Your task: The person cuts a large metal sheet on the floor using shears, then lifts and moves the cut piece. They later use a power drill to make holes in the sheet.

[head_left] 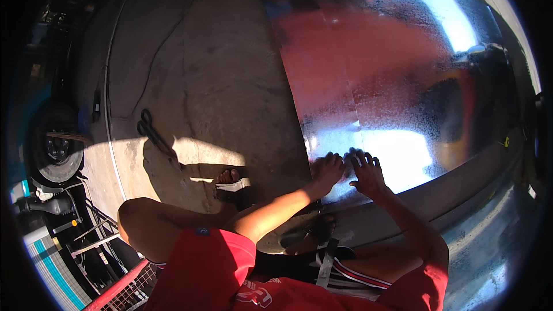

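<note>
A large shiny metal sheet [322, 103] lies on the ground ahead and to the right, reflecting red and bright light. Near its close left corner, my left hand [327, 174] rests on the surface with its fingers side by side and bent a little. Just to the right, my right hand [368, 177] presses on the same sheet, fingers spread and thumb apart. A thin seam or line [352, 95] runs up the sheet ahead of my hands. I see nothing held in either hand, though the left fingertips are partly hidden.
Dark-handled shears [154, 136] lie on the concrete floor [230, 69] to the left. Beyond them are a pale cable [109, 80] and a wheel [55, 147]. A grey flat strip [326, 265] is by my lap. A small yellow object [505, 141] sits far right.
</note>
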Demonstrator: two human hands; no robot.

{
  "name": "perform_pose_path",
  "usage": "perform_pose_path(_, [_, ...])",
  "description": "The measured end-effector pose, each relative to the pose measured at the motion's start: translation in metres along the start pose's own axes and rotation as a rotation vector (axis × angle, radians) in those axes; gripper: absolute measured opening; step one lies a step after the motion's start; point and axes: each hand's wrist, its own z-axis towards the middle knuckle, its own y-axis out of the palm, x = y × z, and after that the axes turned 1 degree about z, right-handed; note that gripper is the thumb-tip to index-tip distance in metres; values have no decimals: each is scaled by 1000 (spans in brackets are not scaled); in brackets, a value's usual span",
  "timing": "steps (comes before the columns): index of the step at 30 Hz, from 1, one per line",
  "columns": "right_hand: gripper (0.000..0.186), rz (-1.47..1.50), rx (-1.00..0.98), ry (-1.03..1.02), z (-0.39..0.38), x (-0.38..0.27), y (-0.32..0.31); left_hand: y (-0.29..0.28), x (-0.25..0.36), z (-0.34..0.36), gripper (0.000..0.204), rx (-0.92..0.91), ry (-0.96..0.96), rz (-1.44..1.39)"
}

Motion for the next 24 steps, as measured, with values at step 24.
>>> perform_pose_path(24, [128, -65, -18, 241, -7, -50, 57, 44, 3, -107, 45, 43, -870, -1413])
